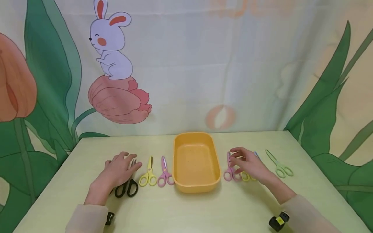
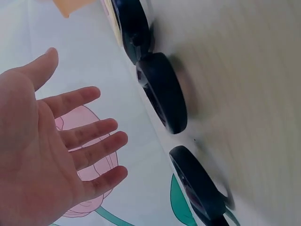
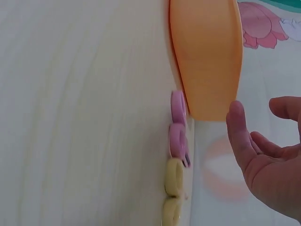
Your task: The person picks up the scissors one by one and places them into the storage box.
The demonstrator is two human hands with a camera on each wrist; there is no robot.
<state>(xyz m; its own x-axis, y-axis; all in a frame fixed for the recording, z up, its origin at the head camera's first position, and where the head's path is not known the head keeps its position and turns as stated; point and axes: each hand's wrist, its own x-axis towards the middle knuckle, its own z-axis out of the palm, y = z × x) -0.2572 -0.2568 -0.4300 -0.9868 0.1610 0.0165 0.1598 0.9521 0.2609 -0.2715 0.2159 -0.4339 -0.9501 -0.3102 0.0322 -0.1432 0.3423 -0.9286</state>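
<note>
One orange tub (image 1: pixel 196 158) stands on the bench (image 1: pixel 195 213), with pink scissors (image 1: pixel 165 174) just beside its left wall, then yellow scissors (image 1: pixel 149 179), then black scissors (image 1: pixel 132 188). Over the black scissors hangs the left hand (image 1: pixel 117 170) — grip released, fingers spread, holding nothing. To the tub's right lie second pink scissors (image 1: pixel 228 174), second yellow scissors (image 1: pixel 245 176) partly hidden by the right hand (image 1: pixel 249 163), and, farther right, light-green scissors (image 1: pixel 281 170). That right hand hovers near the second pink scissors, fingers loosely bent — its grip released too, grasping nothing.
</note>
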